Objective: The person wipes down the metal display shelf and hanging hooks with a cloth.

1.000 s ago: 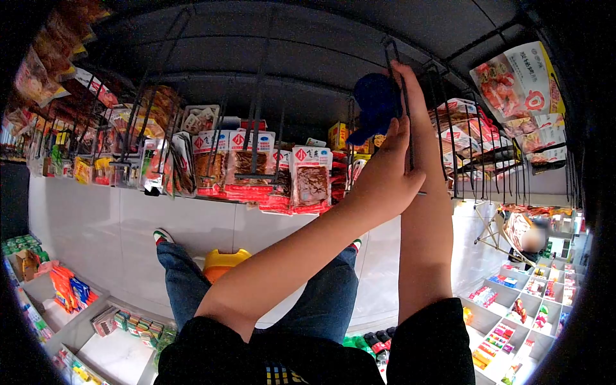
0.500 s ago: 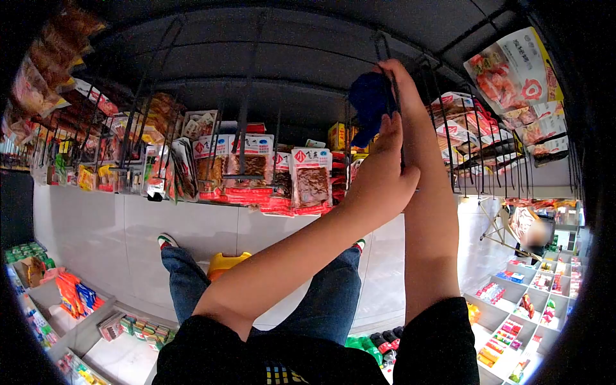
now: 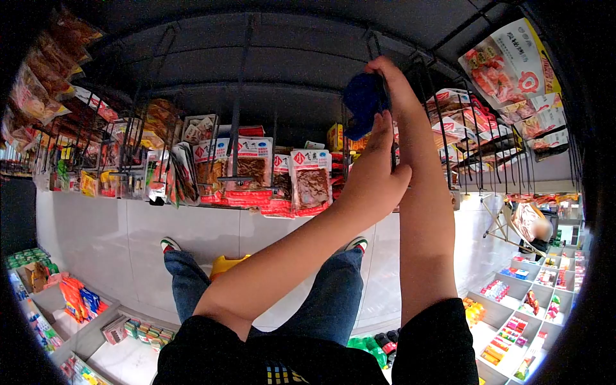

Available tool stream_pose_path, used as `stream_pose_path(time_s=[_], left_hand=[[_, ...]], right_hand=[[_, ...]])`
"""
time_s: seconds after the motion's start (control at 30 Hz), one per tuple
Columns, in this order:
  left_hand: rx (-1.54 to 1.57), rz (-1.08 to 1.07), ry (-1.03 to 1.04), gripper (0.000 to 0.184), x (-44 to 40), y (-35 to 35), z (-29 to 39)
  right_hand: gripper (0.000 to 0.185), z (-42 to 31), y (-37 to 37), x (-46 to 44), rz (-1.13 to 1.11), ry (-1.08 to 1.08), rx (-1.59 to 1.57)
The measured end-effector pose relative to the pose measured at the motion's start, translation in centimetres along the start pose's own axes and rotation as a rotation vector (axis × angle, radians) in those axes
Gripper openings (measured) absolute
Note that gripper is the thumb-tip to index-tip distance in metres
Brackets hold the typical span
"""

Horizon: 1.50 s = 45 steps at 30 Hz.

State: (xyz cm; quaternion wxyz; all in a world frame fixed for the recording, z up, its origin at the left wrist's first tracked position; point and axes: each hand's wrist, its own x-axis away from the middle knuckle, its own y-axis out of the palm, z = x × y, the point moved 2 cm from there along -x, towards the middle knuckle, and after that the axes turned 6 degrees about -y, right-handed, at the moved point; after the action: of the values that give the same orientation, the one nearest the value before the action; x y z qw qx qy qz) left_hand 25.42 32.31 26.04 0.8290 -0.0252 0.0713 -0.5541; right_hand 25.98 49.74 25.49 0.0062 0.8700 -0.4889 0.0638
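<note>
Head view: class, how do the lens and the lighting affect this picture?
Head view: wide-angle distortion bows the black rack; darkness swallows the corners; the floor glares white at right; the blue item looks dim, its folds hard to read.

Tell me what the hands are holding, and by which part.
A bunched dark blue cloth, apparently by its edge beside a black metal rod; the right hand is at its upper end, the left hand at its lower. The exact grip is hidden.

A single fisheye view from the person's head looks forward and steeply down. The black wire rack (image 3: 238,106) is close, within arm's reach; below it appear pale floor (image 3: 144,234) and the person's jeans (image 3: 330,295).
</note>
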Motion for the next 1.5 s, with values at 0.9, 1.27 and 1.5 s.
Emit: stream_pose_path(time_s=[0.9, 1.27, 1.5], left_hand=[[0.163, -0.084, -0.083, 0.075, 0.0, 0.2, 1.7], [-0.068, -0.072, 0.034, 0.082, 0.2, 0.8, 1.9], [-0.063, -0.082, -0.016, 0.081, 0.3, 0.8, 1.9]], right_hand=[[0.018, -3.1, 1.4, 3.0, 0.182, 0.084, -0.021], [0.031, -1.8, 1.9, 3.6, 0.128, -0.011, -0.224], [0.029, -1.3, 1.5, 2.3, -0.069, -0.092, -0.297]])
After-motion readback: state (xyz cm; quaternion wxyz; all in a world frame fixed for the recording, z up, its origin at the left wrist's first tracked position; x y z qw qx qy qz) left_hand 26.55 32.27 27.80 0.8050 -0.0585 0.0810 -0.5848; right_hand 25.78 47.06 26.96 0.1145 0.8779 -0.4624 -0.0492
